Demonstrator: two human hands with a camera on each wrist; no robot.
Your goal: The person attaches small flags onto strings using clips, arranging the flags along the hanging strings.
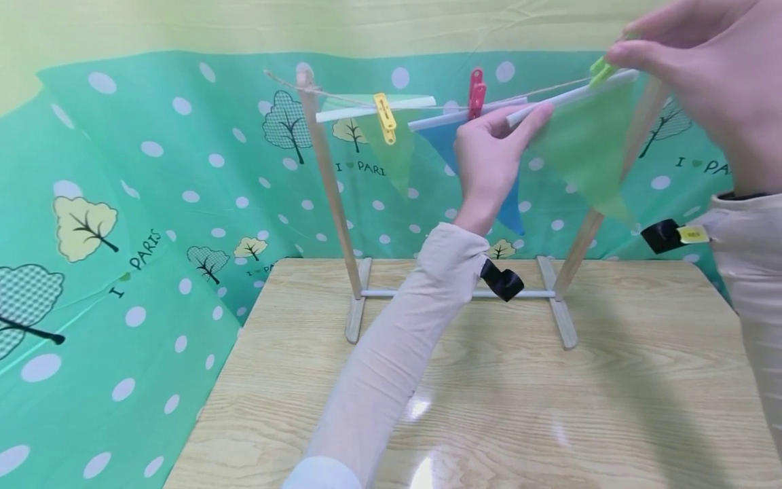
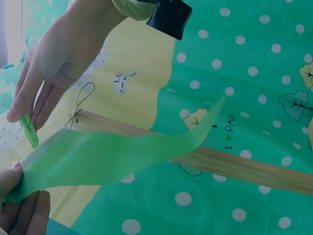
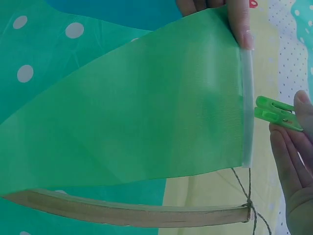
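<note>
A green pennant (image 1: 583,139) hangs from a white rod (image 1: 574,96) at the right end of a string line. My left hand (image 1: 491,153) pinches the rod's left end between thumb and fingers. With thumb and fingertips, my right hand (image 1: 709,75) holds a green clothespin (image 1: 601,70) near the rod's right part; in the right wrist view its tips are right at the rod's edge. A blue pennant (image 1: 510,210) hangs beside it under a red clothespin (image 1: 476,94), partly hidden by my left hand. Further left, a yellow clothespin (image 1: 385,118) holds another green pennant (image 1: 391,149).
Two wooden posts, the left post (image 1: 330,183) and the right post (image 1: 586,241), carry the string (image 1: 544,88) above a wooden table (image 1: 293,387). A white crossbar (image 1: 391,293) joins their feet. Behind hangs a dotted green cloth (image 1: 140,197).
</note>
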